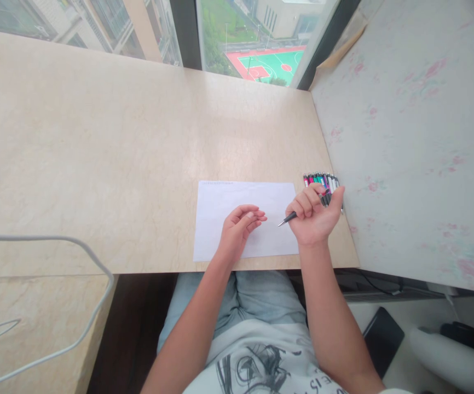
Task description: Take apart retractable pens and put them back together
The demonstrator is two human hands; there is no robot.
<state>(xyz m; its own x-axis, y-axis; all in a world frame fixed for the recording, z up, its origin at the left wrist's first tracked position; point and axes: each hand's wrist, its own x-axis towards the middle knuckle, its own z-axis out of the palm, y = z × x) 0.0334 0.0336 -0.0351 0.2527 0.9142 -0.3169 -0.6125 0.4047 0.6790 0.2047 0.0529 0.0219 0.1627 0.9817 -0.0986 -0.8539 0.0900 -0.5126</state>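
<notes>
- Head view, centre right of the frame: the right hand is closed around a slim dark ballpoint pen with a silver tip. The fingers are curled over the barrel and the thumb is stretched out to the right. The tip pokes out to the left, just above the sheet.
- Centre of the frame: the left hand lies loosely curled and empty on a white rectangular sheet of paper. Its fingertips point toward the pen tip but stay apart from it.
- The sheet lies flat near the front edge of a beige marble-patterned tabletop.
- Just above the right hand, a row of ballpoint pens with pink, green, black and white barrels lies side by side on the tabletop, touching one another, just beside the sheet's upper right corner.
- Handling, as a judgement: the pen looks light, stiff and smooth, so it could twist in a slack grip. Holding it low on the barrel near the tip should steady it. The paper is thin and limp and would slide on the polished top unless pressed flat.
- Right of the frame: a pale wall with faded pink flower marks meets the tabletop.
- Top of the frame: a window looks down on a green and red sports court.
- Lower left: a bent white wire loops over the tabletop edge.
</notes>
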